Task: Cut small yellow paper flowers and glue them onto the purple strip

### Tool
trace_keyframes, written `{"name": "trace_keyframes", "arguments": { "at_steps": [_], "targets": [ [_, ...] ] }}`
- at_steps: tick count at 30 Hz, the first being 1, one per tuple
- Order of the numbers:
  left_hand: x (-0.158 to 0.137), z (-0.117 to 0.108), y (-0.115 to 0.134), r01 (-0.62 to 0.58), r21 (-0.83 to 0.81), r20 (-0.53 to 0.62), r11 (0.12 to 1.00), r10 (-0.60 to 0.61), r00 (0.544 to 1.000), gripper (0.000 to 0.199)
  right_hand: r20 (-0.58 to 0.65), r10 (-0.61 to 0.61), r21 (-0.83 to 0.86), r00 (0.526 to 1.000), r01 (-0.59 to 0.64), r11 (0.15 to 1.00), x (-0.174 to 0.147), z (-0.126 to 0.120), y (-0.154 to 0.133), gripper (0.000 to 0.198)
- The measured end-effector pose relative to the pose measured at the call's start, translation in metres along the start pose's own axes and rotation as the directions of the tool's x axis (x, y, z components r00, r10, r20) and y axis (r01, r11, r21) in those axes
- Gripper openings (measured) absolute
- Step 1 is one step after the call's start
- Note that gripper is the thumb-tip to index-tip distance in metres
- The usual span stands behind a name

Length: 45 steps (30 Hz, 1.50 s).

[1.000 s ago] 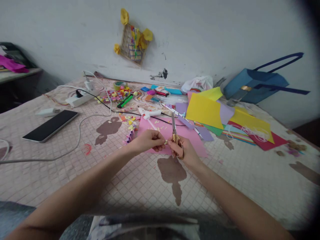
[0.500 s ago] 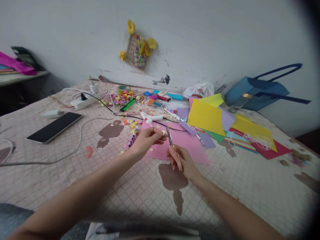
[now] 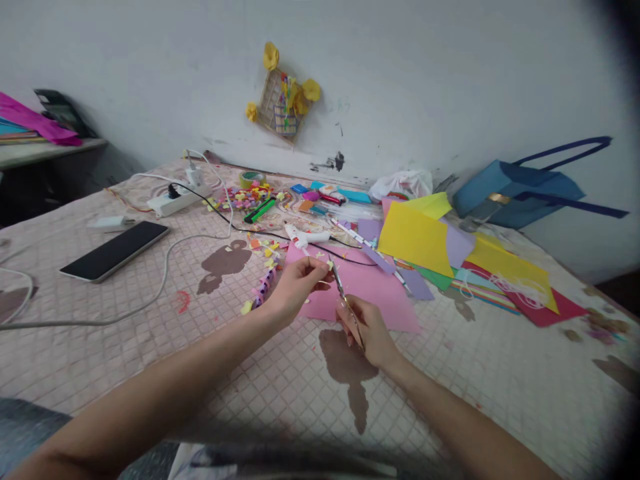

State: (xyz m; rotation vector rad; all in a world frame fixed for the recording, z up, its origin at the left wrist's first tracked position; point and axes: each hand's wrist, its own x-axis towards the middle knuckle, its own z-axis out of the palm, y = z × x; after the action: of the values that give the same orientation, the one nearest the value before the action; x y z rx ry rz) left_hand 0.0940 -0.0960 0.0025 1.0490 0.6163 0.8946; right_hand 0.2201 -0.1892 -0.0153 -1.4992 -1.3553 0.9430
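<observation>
My left hand (image 3: pixel 301 287) pinches a tiny pale yellow paper piece (image 3: pixel 330 265) between thumb and fingers. My right hand (image 3: pixel 364 330) is closed round the handles of a pair of scissors (image 3: pixel 338 280), whose blades point away from me and meet the yellow piece. Both hands are over a pink paper sheet (image 3: pixel 367 293) with small yellow scraps on it. Beside my left wrist lies a purple strip (image 3: pixel 263 287) decorated with small pieces. Just beyond the hands rests a white glue gun (image 3: pixel 306 236).
Coloured sheets, with a yellow sheet (image 3: pixel 414 235) on top, lie to the right near a blue bag (image 3: pixel 520 190). A phone (image 3: pixel 116 251), a power strip (image 3: pixel 179 201) and loose cables spread over the left. A green cutter (image 3: pixel 261 210) and small paper cut-outs (image 3: pixel 245 196) lie behind.
The scissor blades have come up to the yellow paper piece and look closer together. My view has shifted slightly, so the surroundings appear a little to the right.
</observation>
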Motion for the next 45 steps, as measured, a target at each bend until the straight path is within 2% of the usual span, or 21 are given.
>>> {"name": "trace_keyframes", "arguments": {
  "at_steps": [26,45],
  "targets": [
    [-0.0054,0.0056,0.0007,0.034,-0.087,-0.046,0.996,-0.038,0.998,0.019,0.000,-0.003,-0.076,1.000,0.003,0.997,0.0011,-0.0005,-0.0003,0.040],
    [-0.0038,0.0040,0.0003,0.022,-0.085,-0.046,0.996,-0.026,0.999,0.018,0.006,0.000,-0.111,1.000,0.001,0.994,-0.0004,-0.0030,-0.0018,0.039]
  ]
}}
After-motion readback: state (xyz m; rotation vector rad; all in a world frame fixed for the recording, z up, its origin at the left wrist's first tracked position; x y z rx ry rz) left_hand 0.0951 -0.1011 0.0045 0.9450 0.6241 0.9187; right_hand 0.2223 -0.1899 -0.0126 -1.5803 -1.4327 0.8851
